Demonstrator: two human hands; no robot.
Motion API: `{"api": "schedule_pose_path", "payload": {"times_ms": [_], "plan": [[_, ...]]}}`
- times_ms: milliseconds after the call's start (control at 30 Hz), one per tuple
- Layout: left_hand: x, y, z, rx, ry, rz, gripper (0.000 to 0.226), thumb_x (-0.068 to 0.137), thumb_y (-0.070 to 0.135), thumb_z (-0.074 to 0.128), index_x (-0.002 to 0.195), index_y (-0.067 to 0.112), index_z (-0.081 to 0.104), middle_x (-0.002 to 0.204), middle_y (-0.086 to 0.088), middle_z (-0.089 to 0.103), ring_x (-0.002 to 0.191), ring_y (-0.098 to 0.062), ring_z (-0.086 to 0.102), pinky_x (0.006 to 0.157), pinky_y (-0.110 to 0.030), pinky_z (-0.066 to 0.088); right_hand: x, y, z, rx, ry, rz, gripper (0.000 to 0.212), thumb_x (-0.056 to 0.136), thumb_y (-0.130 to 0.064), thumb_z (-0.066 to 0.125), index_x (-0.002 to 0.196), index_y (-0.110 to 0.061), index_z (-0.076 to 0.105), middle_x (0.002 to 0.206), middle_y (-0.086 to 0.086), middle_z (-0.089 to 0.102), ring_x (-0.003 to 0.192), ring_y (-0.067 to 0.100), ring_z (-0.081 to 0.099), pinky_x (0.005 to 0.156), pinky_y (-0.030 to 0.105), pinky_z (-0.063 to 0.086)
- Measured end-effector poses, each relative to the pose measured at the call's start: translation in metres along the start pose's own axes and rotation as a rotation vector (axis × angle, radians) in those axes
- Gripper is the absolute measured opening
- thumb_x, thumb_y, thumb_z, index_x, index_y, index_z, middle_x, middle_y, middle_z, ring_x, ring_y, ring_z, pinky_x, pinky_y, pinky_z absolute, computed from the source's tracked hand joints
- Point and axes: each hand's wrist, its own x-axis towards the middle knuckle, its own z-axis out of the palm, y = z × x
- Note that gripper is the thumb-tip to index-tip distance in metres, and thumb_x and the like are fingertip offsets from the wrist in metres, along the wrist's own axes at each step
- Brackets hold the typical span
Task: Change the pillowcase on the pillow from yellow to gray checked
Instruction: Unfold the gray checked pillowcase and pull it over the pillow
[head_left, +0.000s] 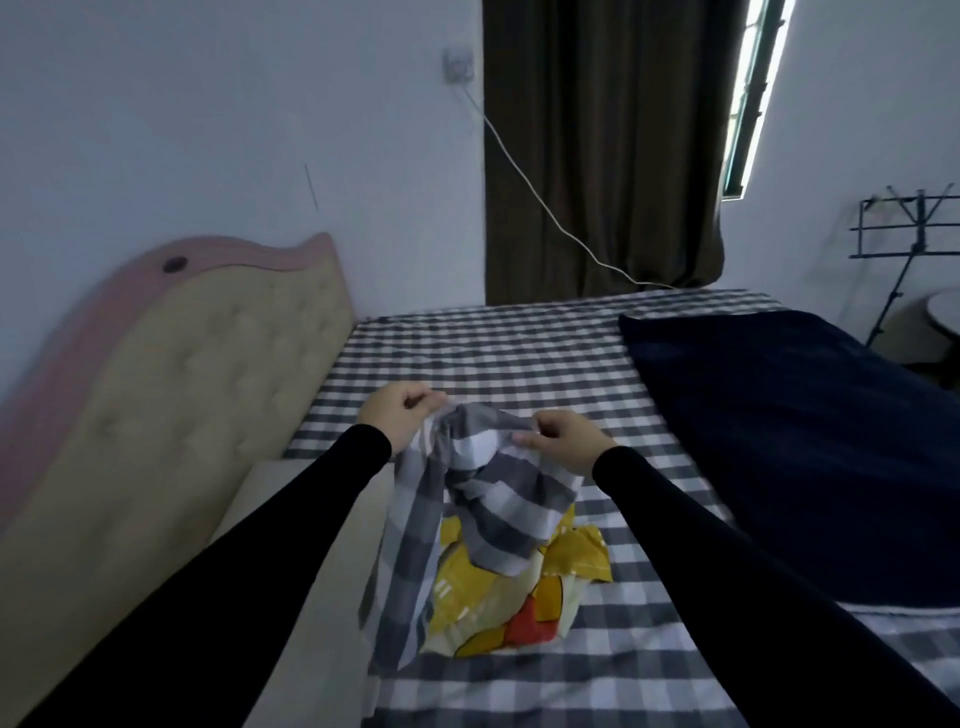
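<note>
Both arms extended; left hand (397, 418) and right hand (563, 439) each pinch the raised gray checked fabric pillowcase (462, 499) above the crumpled yellow printed pillowcase (519, 603).

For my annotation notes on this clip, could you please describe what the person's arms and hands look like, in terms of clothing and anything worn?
Both arms wear long, plain black sleeves that end at the wrists. The left hand and right hand are bare: no gloves, rings, watch or bracelets show. No logos or markings are visible on the sleeves.
</note>
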Motion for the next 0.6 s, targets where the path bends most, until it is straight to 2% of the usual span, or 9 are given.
{"api": "schedule_pose_path", "payload": {"times_ms": [33, 100, 200, 267, 333, 400, 467, 500, 600], "plan": [[-0.003, -0.005, -0.002, -0.007, 0.031, -0.009, 0.022, 0.09, 0.045, 0.059, 0.087, 0.025, 0.069, 0.089, 0.004, 0.069, 0.091, -0.018, 0.064, 0.072, -0.027, 0.047, 0.0, -0.008, 0.002, 0.004, -0.02, 0.014, 0.038, 0.087, -0.047, 0.063, 0.069, -0.014, 0.054, 0.068, 0.002, 0.056, 0.067, 0.014, 0.055, 0.065, 0.027, 0.041], [-0.013, -0.007, -0.001, -0.049, 0.036, -0.01, 0.027, 0.084, 0.052, 0.062, 0.088, 0.026, 0.066, 0.095, 0.005, 0.067, 0.09, -0.015, 0.062, 0.072, -0.026, 0.048, 0.005, -0.017, 0.007, 0.046, -0.022, 0.029, 0.039, 0.085, -0.05, 0.064, 0.077, -0.011, 0.061, 0.075, 0.01, 0.06, 0.075, 0.022, 0.06, 0.07, 0.03, 0.043], [-0.035, 0.002, 0.016, -0.084, -0.17, 0.02, 0.042, 0.078, 0.045, 0.073, 0.112, 0.024, 0.059, 0.11, 0.012, 0.057, 0.095, -0.006, 0.054, 0.074, -0.019, 0.044, 0.009, -0.035, 0.016, 0.165, -0.034, 0.054, 0.048, 0.077, -0.057, 0.068, 0.082, -0.01, 0.066, 0.085, 0.012, 0.068, 0.079, 0.023, 0.064, 0.077, 0.038, 0.05], [-0.044, 0.004, 0.031, -0.178, -0.268, 0.041, 0.058, 0.075, 0.038, 0.077, 0.124, 0.026, 0.05, 0.117, 0.015, 0.054, 0.102, -0.004, 0.054, 0.078, -0.016, 0.044, 0.01, -0.044, 0.019, 0.354, -0.053, 0.054, 0.058, 0.074, -0.058, 0.071, 0.089, -0.002, 0.066, 0.091, 0.019, 0.07, 0.082, 0.03, 0.066, 0.08, 0.044, 0.054], [-0.043, 0.002, 0.04, -0.335, -0.229, 0.023, 0.052, 0.076, 0.032, 0.079, 0.12, 0.023, 0.053, 0.112, 0.007, 0.063, 0.1, -0.011, 0.061, 0.079, -0.019, 0.05, 0.009, -0.051, 0.018, 0.555, -0.046, 0.045, 0.048, 0.082, -0.046, 0.069, 0.091, 0.002, 0.066, 0.095, 0.023, 0.07, 0.087, 0.035, 0.067, 0.081, 0.043, 0.055], [-0.039, 0.004, 0.039, -0.395, -0.156, -0.016, 0.043, 0.075, 0.034, 0.079, 0.11, 0.019, 0.061, 0.09, 0.005, 0.07, 0.087, -0.016, 0.066, 0.079, -0.03, 0.054, 0.009, -0.051, 0.014, 0.682, -0.028, 0.047, 0.032, 0.089, -0.036, 0.064, 0.087, -0.004, 0.066, 0.09, 0.017, 0.07, 0.083, 0.029, 0.067, 0.074, 0.036, 0.056], [-0.034, 0.005, 0.034, -0.396, -0.118, -0.018, 0.033, 0.076, 0.033, 0.078, 0.101, 0.015, 0.065, 0.066, 0.01, 0.067, 0.069, -0.011, 0.066, 0.071, -0.029, 0.053, 0.004, -0.046, 0.005, 0.595, -0.063, 0.054, 0.036, 0.089, -0.043, 0.062, 0.092, -0.008, 0.066, 0.088, 0.009, 0.069, 0.08, 0.021, 0.065, 0.071, 0.031, 0.053], [-0.032, 0.006, 0.032, -0.405, -0.1, -0.024, 0.028, 0.077, 0.03, 0.078, 0.098, 0.015, 0.066, 0.064, 0.009, 0.068, 0.068, -0.01, 0.066, 0.069, -0.027, 0.053, 0.0, -0.042, 0.0, 0.476, -0.107, 0.081, 0.041, 0.086, -0.049, 0.063, 0.095, -0.009, 0.066, 0.087, 0.005, 0.069, 0.079, 0.018, 0.064, 0.07, 0.029, 0.051], [-0.023, 0.002, 0.027, -0.401, -0.021, -0.041, 0.026, 0.077, 0.029, 0.078, 0.095, 0.015, 0.067, 0.087, -0.005, 0.074, 0.085, -0.021, 0.07, 0.081, -0.033, 0.055, -0.008, -0.028, -0.006, 0.308, -0.26, 0.15, 0.037, 0.084, -0.048, 0.065, 0.095, -0.013, 0.065, 0.089, 0.004, 0.068, 0.074, 0.016, 0.06, 0.066, 0.026, 0.046]]}}
